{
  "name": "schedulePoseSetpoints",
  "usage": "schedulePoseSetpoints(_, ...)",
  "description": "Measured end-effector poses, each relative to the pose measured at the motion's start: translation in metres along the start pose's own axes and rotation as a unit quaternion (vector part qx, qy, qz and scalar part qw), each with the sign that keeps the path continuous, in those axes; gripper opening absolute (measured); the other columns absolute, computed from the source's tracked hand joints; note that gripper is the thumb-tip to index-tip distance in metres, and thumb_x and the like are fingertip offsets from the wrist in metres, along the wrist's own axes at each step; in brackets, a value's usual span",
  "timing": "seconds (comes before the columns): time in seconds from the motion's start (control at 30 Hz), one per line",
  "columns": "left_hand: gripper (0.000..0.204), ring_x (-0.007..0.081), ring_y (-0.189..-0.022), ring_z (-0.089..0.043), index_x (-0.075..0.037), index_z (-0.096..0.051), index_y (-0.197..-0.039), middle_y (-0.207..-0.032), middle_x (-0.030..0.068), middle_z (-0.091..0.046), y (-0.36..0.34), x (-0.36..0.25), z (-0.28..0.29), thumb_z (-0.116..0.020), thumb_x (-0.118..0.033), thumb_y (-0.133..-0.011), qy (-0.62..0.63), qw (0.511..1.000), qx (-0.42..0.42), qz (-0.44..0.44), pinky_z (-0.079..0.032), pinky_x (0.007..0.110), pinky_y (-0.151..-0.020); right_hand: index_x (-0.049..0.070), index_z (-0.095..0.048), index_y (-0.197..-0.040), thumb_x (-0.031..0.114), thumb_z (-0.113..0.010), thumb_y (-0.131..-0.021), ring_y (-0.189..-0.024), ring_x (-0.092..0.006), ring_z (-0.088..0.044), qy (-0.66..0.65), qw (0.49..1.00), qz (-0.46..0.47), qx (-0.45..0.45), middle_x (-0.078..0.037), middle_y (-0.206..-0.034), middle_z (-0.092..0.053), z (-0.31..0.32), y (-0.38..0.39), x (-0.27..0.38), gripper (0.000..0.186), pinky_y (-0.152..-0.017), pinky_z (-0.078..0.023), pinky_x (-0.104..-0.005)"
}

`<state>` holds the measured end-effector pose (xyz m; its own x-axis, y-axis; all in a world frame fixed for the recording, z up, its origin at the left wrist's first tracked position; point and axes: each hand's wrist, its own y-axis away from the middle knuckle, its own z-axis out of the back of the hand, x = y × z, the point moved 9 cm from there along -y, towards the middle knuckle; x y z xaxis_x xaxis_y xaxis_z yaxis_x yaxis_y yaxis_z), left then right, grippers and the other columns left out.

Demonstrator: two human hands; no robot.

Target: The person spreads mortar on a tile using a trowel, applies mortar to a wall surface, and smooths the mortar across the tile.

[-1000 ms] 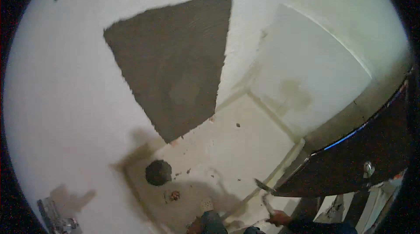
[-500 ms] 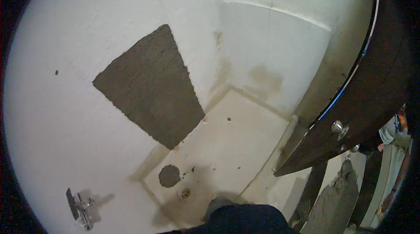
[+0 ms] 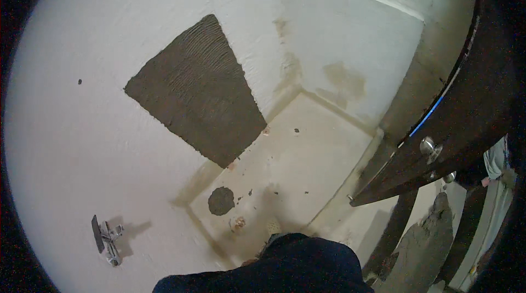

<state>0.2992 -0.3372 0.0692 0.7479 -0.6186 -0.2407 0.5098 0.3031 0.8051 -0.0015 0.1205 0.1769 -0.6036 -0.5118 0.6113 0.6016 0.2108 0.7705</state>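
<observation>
Neither of my hands can be made out. My dark clothing [image 3: 268, 268] fills the middle of the lower edge, and beside it a light patterned shoe tip [image 3: 273, 227] shows on the floor. A small pale patch at the clothing's edge is too unclear to name. Ahead on the white wall [image 3: 71, 145] is a four-sided patch of dark grey mortar [image 3: 197, 90], with combed ridges in its upper part and a smoother lower part. Under it, a round grey mortar blob [image 3: 221, 201] lies on the pale floor [image 3: 329, 145], with small crumbs around it.
A metal tap fitting [image 3: 109, 238] juts from the wall at lower left. On the right stands a dark door [image 3: 466, 118] with a round metal knob [image 3: 430, 148]. Beyond it, grey mortar [image 3: 422, 243] is spread on a pale surface. A floor drain [image 3: 237, 223] lies near the blob.
My view has shifted, so the wall patch, floor and door sit higher and slightly right. More of my clothing shows, and the shoe tip has come into sight.
</observation>
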Motion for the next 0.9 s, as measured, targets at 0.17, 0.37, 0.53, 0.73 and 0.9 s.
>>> schedulePoseSetpoints(0.17, 0.047, 0.0352, -0.101, -0.053, -0.010, -0.051, -0.116, -0.110, 0.0158, -0.055, 0.001, -0.002, 0.007, -0.059, -0.032, -0.075, -0.007, 1.000, 0.012, -0.001, -0.045, 0.045, -0.081, 0.003, -0.053, -0.095, 0.024, -0.065, -0.075, -0.060, -0.0157, -0.055, -0.036, 0.999, -0.015, -0.018, -0.007, -0.071, -0.058, 0.004, 0.012, -0.012, 0.031, -0.056, -0.046, -0.0290)
schedulePoseSetpoints(0.37, 0.048, 0.0349, -0.100, -0.053, -0.010, -0.051, -0.116, -0.110, 0.0160, -0.055, 0.007, 0.006, 0.011, -0.060, -0.031, -0.074, -0.014, 1.000, 0.021, 0.005, -0.045, 0.044, -0.080, 0.002, -0.053, -0.094, 0.023, -0.064, -0.075, -0.060, -0.0157, -0.055, -0.082, 0.995, -0.032, -0.039, -0.007, -0.071, -0.058, 0.006, 0.033, -0.031, 0.030, -0.056, -0.045, -0.0289)
schedulePoseSetpoints(0.53, 0.048, 0.0347, -0.100, -0.053, -0.010, -0.051, -0.117, -0.110, 0.0161, -0.055, 0.014, 0.013, 0.010, -0.061, -0.031, -0.074, -0.023, 0.999, 0.032, 0.005, -0.045, 0.043, -0.080, 0.002, -0.053, -0.094, 0.023, -0.063, -0.075, -0.060, -0.0158, -0.056, -0.121, 0.990, -0.047, -0.061, -0.007, -0.071, -0.058, 0.005, 0.061, -0.052, 0.029, -0.056, -0.045, -0.0287)
schedulePoseSetpoints(0.73, 0.049, 0.0343, -0.100, -0.054, -0.010, -0.051, -0.117, -0.109, 0.0163, -0.056, 0.032, 0.031, 0.000, -0.061, -0.030, -0.074, -0.036, 0.999, 0.040, 0.003, -0.046, 0.043, -0.080, 0.002, -0.053, -0.093, 0.022, -0.062, -0.076, -0.061, -0.0158, -0.056, -0.161, 0.981, -0.071, -0.077, -0.008, -0.071, -0.058, -0.012, 0.108, -0.085, 0.028, -0.056, -0.045, -0.0286)
schedulePoseSetpoints(0.9, 0.049, 0.0341, -0.100, -0.054, -0.010, -0.051, -0.118, -0.109, 0.0164, -0.056, 0.053, 0.048, -0.005, -0.062, -0.029, -0.074, -0.044, 0.998, 0.041, 0.005, -0.046, 0.042, -0.080, 0.001, -0.053, -0.092, 0.022, -0.062, -0.076, -0.061, -0.0158, -0.056, -0.200, 0.973, -0.069, -0.087, -0.008, -0.071, -0.058, -0.026, 0.146, -0.106, 0.027, -0.057, -0.045, -0.0284)
